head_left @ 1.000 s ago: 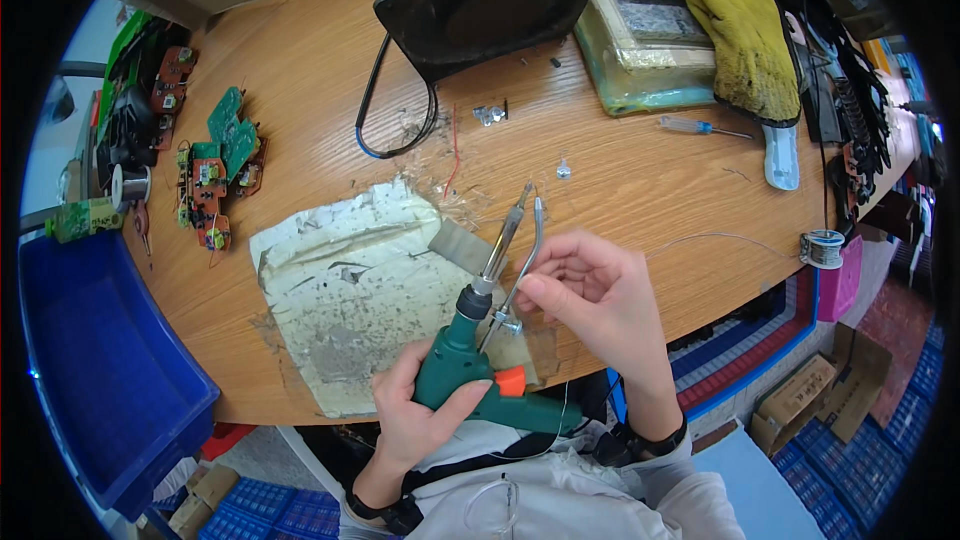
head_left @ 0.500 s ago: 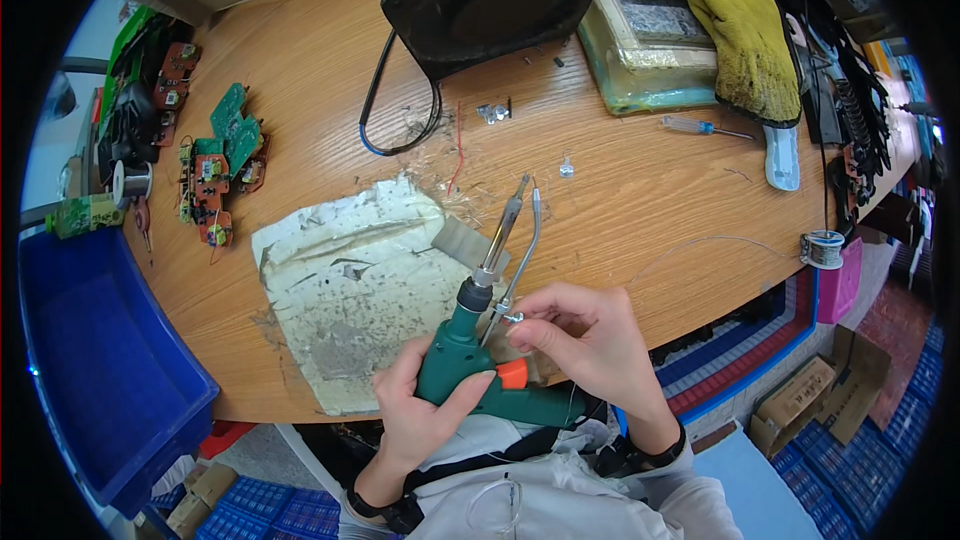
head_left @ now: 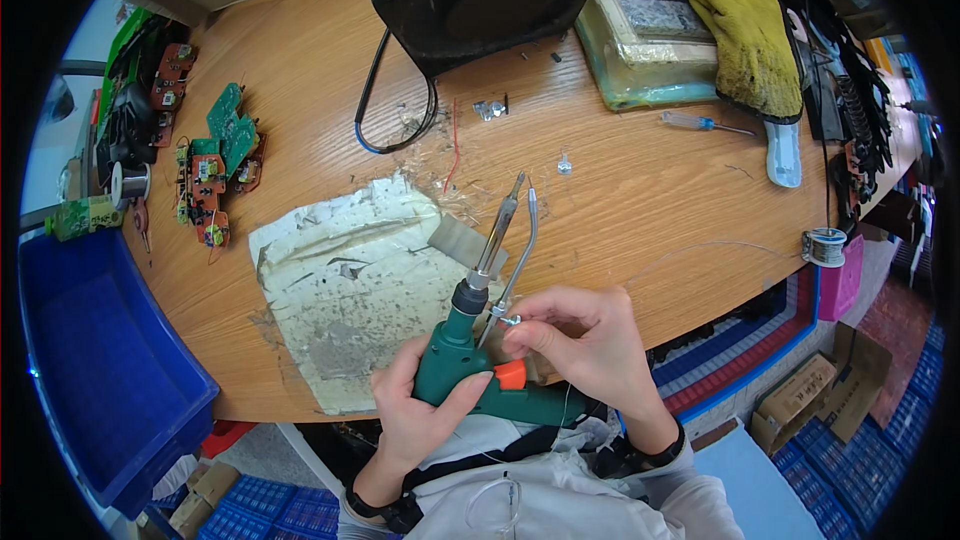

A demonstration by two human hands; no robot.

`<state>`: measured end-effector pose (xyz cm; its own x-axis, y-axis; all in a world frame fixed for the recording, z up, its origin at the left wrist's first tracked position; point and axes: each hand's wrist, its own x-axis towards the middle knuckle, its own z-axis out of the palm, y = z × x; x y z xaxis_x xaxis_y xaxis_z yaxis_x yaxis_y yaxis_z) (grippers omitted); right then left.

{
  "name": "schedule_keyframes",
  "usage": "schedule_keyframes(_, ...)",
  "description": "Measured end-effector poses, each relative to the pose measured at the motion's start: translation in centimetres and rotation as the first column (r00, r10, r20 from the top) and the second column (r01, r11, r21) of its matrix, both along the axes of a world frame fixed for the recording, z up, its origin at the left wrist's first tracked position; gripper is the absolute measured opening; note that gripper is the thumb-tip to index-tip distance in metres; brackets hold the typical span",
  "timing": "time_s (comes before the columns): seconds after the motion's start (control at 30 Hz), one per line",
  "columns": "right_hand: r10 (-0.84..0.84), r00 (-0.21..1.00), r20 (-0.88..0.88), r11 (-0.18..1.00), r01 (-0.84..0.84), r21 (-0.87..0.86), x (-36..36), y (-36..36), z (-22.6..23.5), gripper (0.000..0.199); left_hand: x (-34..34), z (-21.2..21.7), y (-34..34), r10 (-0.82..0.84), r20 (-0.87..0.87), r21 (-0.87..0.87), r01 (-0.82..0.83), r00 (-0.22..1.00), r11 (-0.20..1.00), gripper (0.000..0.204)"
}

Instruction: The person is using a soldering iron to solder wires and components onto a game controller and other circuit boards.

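My left hand is wrapped round the body of a green soldering gun with an orange trigger. Its metal tip points up and away from me, over the table. Alongside the tip runs a thin bent solder feed tube, whose end stands close to the tip. With thumb and fingers closed, my right hand pinches a small metal thumbscrew at the base of that tube. Below the gun lies a stained pale sheet, with a grey metal strip at its edge.
A black fan stands at the back, its cable looped. Circuit boards and a blue bin are left. Rightward are a yellow glove, a screwdriver and a solder wire spool. A small clear piece lies beyond the tip.
The view has shifted very slightly. Both hands keep their hold on the gun and the thumbscrew, and nothing else has visibly moved.
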<state>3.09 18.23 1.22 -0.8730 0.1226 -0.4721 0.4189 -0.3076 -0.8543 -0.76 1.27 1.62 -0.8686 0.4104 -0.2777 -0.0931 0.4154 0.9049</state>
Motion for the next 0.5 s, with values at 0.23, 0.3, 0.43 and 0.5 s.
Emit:
schedule_keyframes(0.23,0.002,1.000,0.013,1.000,-0.003,0.007,-0.1,-0.2,0.2,0.008,-0.3,-0.4,-0.9,-0.035,0.001,0.071,0.035,0.999,0.997,0.036)
schedule_keyframes(0.3,0.012,1.000,0.014,1.000,-0.012,0.016,-0.2,-0.2,0.2,0.009,-0.3,-0.4,-1.0,-0.035,-0.003,0.061,0.035,0.999,0.998,0.036)
schedule_keyframes(0.43,0.001,1.000,0.009,1.000,-0.001,-0.004,-0.2,-0.1,0.2,0.009,-0.2,-0.2,-0.4,-0.021,-0.032,0.016,0.021,0.999,1.000,0.035)
schedule_keyframes(0.5,-0.004,1.000,0.002,1.000,0.004,-0.001,-0.2,-0.2,0.1,0.009,-0.2,-0.1,-0.3,-0.026,-0.035,0.004,0.026,0.999,1.000,0.035)
